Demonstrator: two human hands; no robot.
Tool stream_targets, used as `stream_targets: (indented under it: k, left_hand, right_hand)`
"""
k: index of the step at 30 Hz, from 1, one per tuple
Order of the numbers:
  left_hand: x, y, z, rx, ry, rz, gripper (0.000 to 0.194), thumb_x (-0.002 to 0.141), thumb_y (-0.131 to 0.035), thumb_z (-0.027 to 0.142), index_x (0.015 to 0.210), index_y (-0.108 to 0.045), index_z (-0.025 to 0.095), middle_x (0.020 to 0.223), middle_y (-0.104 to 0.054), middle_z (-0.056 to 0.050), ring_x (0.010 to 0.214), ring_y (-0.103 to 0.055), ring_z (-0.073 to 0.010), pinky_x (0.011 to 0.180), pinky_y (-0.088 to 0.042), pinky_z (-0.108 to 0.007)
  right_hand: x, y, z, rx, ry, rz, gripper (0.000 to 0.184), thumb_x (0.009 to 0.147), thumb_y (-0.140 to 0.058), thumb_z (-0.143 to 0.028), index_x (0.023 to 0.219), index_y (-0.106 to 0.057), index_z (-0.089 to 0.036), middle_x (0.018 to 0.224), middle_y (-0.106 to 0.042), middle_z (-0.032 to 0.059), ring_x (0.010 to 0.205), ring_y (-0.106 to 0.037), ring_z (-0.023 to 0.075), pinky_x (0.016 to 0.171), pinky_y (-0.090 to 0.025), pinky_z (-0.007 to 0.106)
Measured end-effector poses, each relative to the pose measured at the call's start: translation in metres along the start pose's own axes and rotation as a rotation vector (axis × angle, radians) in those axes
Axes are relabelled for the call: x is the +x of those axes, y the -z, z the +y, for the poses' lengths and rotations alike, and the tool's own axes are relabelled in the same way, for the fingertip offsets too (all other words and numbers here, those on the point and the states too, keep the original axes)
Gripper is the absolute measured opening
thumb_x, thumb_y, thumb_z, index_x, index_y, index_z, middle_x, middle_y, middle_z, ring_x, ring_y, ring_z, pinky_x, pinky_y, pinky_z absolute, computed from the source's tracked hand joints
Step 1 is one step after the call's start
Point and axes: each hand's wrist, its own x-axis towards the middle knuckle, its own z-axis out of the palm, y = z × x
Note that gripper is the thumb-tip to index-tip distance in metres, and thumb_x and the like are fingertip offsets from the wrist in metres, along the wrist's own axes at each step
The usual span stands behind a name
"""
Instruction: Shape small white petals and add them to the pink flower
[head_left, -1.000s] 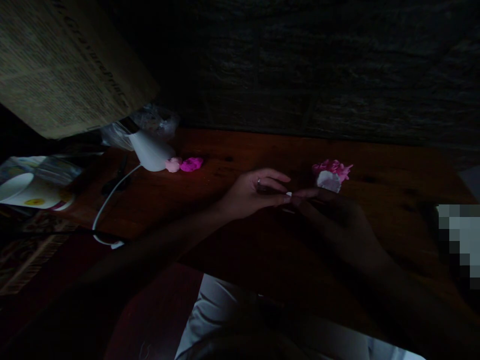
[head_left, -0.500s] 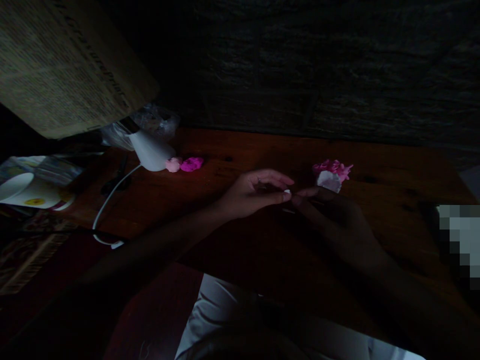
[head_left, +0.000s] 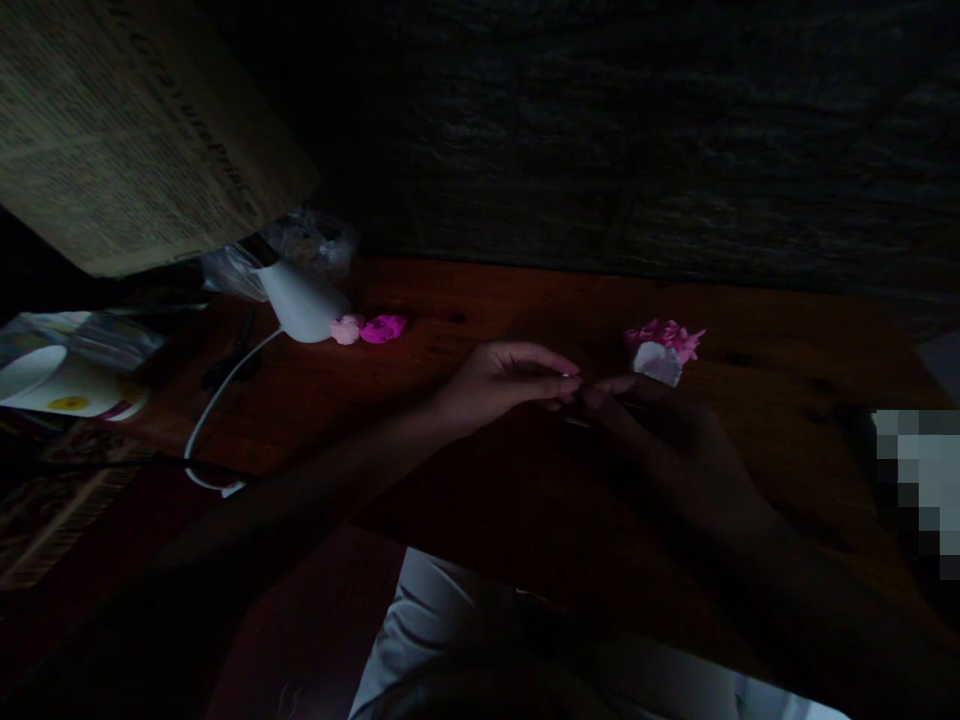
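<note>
Over the middle of the wooden table [head_left: 465, 480], my left hand [head_left: 502, 385] pinches a small white piece [head_left: 566, 376] between thumb and index finger; only a sliver of it shows. My right hand [head_left: 667, 430] is closed just beside it, thumb against fingertips, and what it pinches is too dark to make out. A thin pale strip [head_left: 576, 421] shows just below the fingertips. Behind my right hand lies a pink ruffled flower-like piece [head_left: 667, 335] with a white rounded piece [head_left: 657, 363] in front of it.
To the left stands a lamp with a white base [head_left: 300, 305], a newsprint-patterned shade [head_left: 150, 140] and a white cord [head_left: 196, 440]. Beside its base sit a pale pink lump [head_left: 346, 329] and a magenta lump [head_left: 384, 328]. A paper cup [head_left: 75, 385] lies at far left, near dark scissors [head_left: 232, 365].
My left index finger has come down onto the thumb, covering most of the small white piece. My right hand has barely moved.
</note>
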Motion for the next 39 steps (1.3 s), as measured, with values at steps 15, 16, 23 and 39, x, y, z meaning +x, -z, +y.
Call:
stream_targets:
  k: [15, 16, 23, 39]
  left_hand:
    - [-0.001, 0.003, 0.006, 0.085, -0.015, -0.020, 0.043, 0.069, -0.088, 0.027, 0.108, -0.074, 0.015, 0.091, -0.078, -0.004, 0.085, -0.071, -0.0149, 0.088, -0.053, -0.031]
    - [-0.001, 0.002, 0.006, 0.089, -0.013, -0.027, 0.042, 0.069, -0.089, 0.027, 0.107, -0.074, 0.015, 0.090, -0.077, -0.004, 0.084, -0.071, -0.0143, 0.088, -0.053, -0.030]
    - [0.005, 0.005, -0.005, -0.059, 0.020, -0.004, 0.041, 0.064, -0.092, 0.031, 0.095, -0.074, 0.013, 0.088, -0.077, -0.004, 0.078, -0.070, -0.0126, 0.085, -0.055, -0.032]
    - [0.003, 0.005, -0.005, -0.050, 0.005, -0.022, 0.036, 0.065, -0.090, 0.021, 0.097, -0.074, 0.013, 0.091, -0.076, -0.004, 0.083, -0.070, -0.0130, 0.091, -0.053, -0.035]
  right_hand:
    - [-0.001, 0.000, 0.000, -0.045, 0.002, 0.008, 0.033, 0.090, -0.069, -0.052, 0.094, -0.075, -0.021, 0.096, -0.079, 0.0077, 0.085, -0.074, 0.0220, 0.079, -0.061, 0.035]
    - [-0.001, 0.000, 0.001, -0.048, 0.006, 0.008, 0.033, 0.090, -0.069, -0.052, 0.095, -0.075, -0.020, 0.095, -0.079, 0.0077, 0.085, -0.074, 0.0220, 0.080, -0.061, 0.035]
    - [0.000, 0.000, 0.002, -0.018, 0.007, 0.009, 0.032, 0.089, -0.070, -0.053, 0.096, -0.075, -0.022, 0.097, -0.079, 0.0076, 0.088, -0.075, 0.0232, 0.083, -0.062, 0.037]
    - [0.000, 0.001, -0.002, -0.057, 0.016, -0.005, 0.032, 0.091, -0.067, -0.052, 0.095, -0.075, -0.021, 0.098, -0.079, 0.0081, 0.088, -0.074, 0.0229, 0.084, -0.061, 0.037]
